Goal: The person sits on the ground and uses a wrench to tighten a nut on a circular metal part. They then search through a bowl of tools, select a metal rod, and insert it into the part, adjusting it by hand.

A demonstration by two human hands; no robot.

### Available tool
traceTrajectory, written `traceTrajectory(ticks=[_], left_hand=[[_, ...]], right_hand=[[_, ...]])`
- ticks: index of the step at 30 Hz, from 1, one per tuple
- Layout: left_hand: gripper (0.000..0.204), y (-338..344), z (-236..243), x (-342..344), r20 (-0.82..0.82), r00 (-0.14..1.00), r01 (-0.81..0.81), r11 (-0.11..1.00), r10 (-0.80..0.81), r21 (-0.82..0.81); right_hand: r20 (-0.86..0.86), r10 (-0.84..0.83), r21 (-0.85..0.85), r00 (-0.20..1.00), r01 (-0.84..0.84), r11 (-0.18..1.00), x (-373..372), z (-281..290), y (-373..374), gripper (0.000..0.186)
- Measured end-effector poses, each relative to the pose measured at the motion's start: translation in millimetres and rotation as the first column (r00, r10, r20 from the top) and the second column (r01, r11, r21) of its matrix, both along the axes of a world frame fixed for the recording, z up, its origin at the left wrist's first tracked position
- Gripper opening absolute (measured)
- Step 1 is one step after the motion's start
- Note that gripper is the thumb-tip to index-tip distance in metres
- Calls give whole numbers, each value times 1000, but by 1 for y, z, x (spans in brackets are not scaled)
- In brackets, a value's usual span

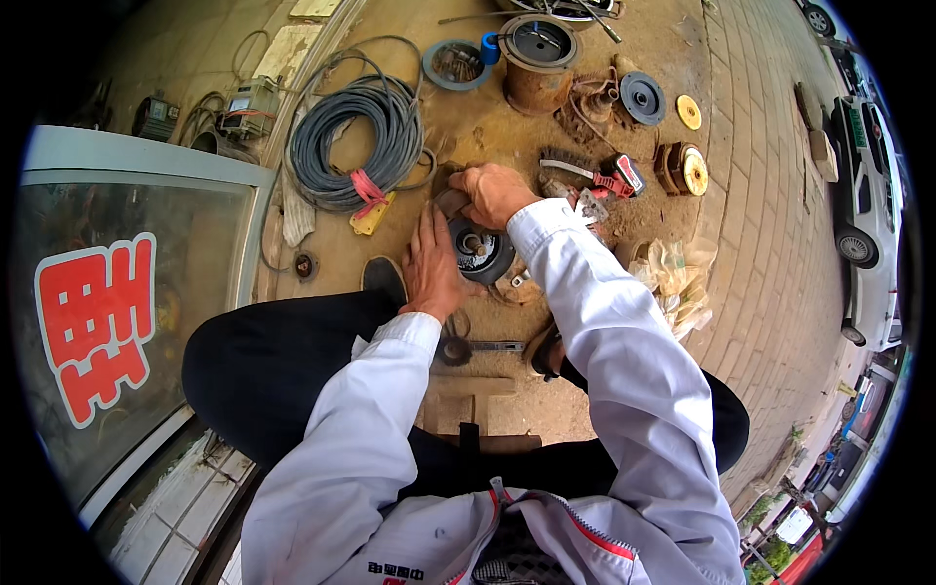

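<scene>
A round black metal part (499, 255) with a pale inner ring and a rusty shaft stub at its centre lies on the ground between my feet. My left hand (432, 268) rests along its left side, fingers stretched out and close together. At its far side, my right hand (495, 195) is closed, with a flat brown piece (450, 203) showing between the fingers; its exact kind is unclear. The fingertips of both hands are close to each other there. My right hand and sleeve cover part of the black part's far and right edge.
A coil of grey cable (336, 136) with a pink tie lies far left. Beyond stand a rusty motor housing (538, 93) and a blue-rimmed dish (456, 64). A wire brush (567, 162), copper-wound stator (673, 169) and crumpled plastic bag (675, 283) lie right. A glass door (127, 292) borders the left.
</scene>
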State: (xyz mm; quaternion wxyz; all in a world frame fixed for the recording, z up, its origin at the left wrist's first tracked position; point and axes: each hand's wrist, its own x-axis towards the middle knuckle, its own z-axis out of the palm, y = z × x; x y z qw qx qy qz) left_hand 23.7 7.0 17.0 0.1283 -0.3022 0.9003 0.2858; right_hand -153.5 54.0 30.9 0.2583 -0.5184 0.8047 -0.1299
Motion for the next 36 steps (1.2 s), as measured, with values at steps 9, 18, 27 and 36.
traceTrajectory(ticks=[9, 18, 27, 36], left_hand=[[145, 3, 0, -3, -54, 998, -32, 999, 32, -5], [145, -3, -2, -5, -17, 999, 31, 999, -32, -20], [139, -29, 7, -18, 31, 946, 322, 945, -321, -49], [142, 8, 3, 5, -2, 993, 115, 978, -117, -172]], right_hand=[[106, -587, -55, 802, 595, 802, 63, -16, 102, 25], [34, -808, -113, 589, 805, 582, 129, -22, 96, 26], [44, -804, -262, 592, 784, 563, 134, -24, 94, 28], [-163, -351, -212, 922, 315, 925, 31, -26, 81, 35]])
